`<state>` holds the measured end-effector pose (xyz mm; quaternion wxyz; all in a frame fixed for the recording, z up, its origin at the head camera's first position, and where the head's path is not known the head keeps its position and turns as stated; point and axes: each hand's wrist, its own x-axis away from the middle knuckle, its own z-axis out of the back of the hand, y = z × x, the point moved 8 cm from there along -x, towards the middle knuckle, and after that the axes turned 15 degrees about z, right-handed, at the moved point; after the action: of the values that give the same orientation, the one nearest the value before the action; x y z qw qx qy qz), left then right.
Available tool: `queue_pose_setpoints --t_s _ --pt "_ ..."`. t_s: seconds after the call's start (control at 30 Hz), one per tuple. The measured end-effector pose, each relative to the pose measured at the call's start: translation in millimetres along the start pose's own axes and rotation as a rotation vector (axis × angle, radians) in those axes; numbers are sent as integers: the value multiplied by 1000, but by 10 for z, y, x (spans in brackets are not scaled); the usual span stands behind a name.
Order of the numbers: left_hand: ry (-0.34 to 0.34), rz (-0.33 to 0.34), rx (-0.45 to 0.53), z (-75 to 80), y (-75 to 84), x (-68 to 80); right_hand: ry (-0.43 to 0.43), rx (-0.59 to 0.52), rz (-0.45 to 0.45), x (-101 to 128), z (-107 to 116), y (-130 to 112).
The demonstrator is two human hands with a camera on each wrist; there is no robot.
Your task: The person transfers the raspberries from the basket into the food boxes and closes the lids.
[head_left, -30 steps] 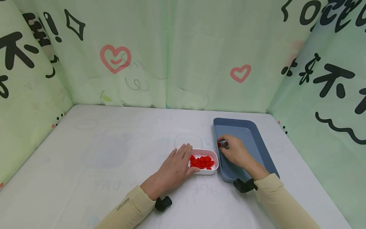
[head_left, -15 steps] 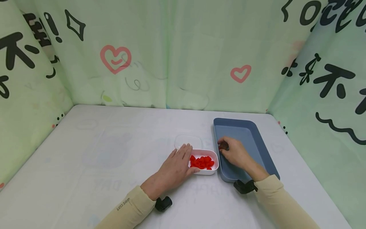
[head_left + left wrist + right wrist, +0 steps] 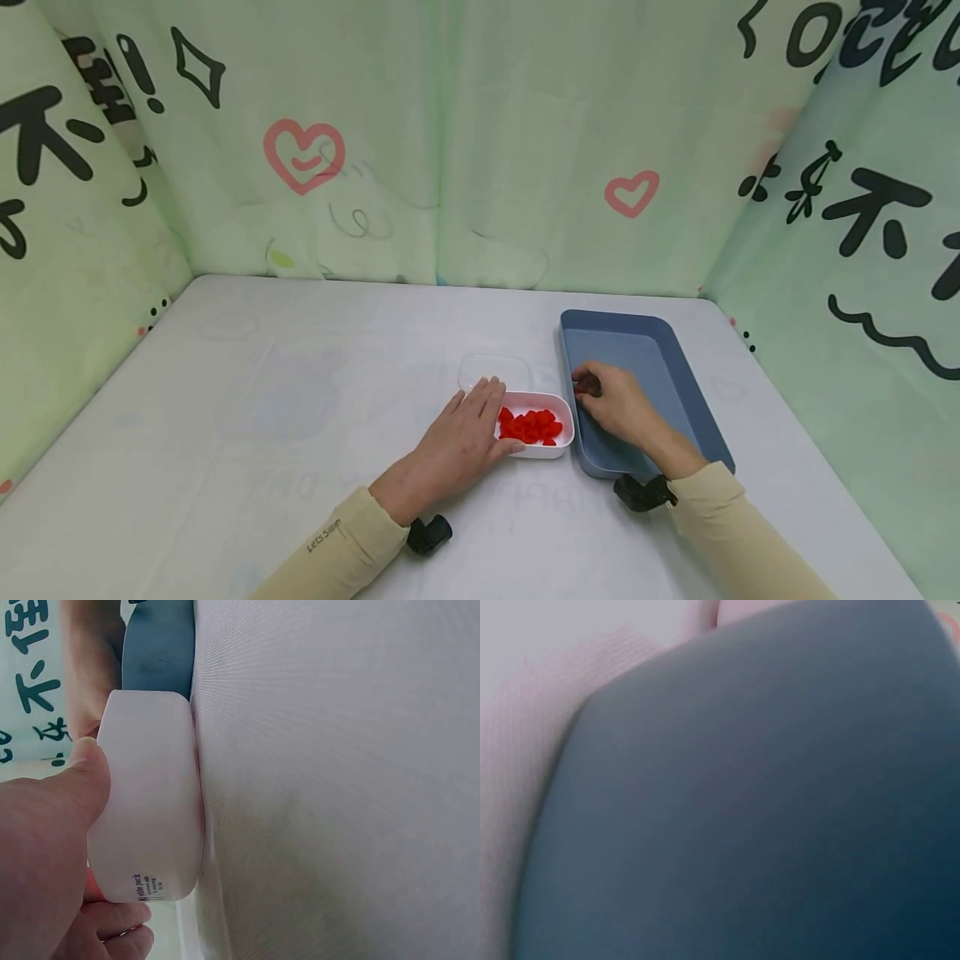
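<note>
Head view: left hand [image 3: 457,442] laid against the left side of white box [image 3: 555,440], fingers fairly straight along its rim, thumb at the near wall. Red pieces [image 3: 529,425] heaped inside the box. Clear lid [image 3: 493,369] flat on the table [image 3: 300,433] just behind the box, fingertips near it. Blue tray [image 3: 675,367] just right of the box, nearly touching. Right hand [image 3: 615,404] inside the tray at its left wall, fingers curled in toward a dark reddish bit [image 3: 587,385] at the fingertips; cannot tell whether pinched or only touched. Cream sleeves on both arms, black wrist mounts at both cuffs. Green printed curtain [image 3: 480,142] on three sides.

Left wrist view: thumb [image 3: 86,784] pressed on the near wall of the white box, other fingers [image 3: 120,930] bent under the far end, so a loose clasp on the box. Blue tray [image 3: 157,652] right past the box. Table cloth fills the rest.

Right wrist view: frame almost wholly filled by blurred blue tray [image 3: 765,810] surface; pale skin blur at top left edge. Grip not readable here.
</note>
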<state>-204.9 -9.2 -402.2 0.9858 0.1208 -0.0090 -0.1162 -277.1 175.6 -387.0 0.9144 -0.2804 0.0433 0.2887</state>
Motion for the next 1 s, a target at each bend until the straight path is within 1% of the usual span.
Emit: queue_pose_setpoints --t_s 0.5,0.63,0.8,1.0 --pt "12 -5 3 10 5 2 28 -39 -22 69 96 -24" --pt "11 -4 6 10 7 1 52 -34 -7 83 165 -58" --pt "-10 12 17 -1 0 -7 85 -36 24 88 236 -139" --pt "-17 15 10 -9 -1 -3 86 -32 63 82 254 -290"
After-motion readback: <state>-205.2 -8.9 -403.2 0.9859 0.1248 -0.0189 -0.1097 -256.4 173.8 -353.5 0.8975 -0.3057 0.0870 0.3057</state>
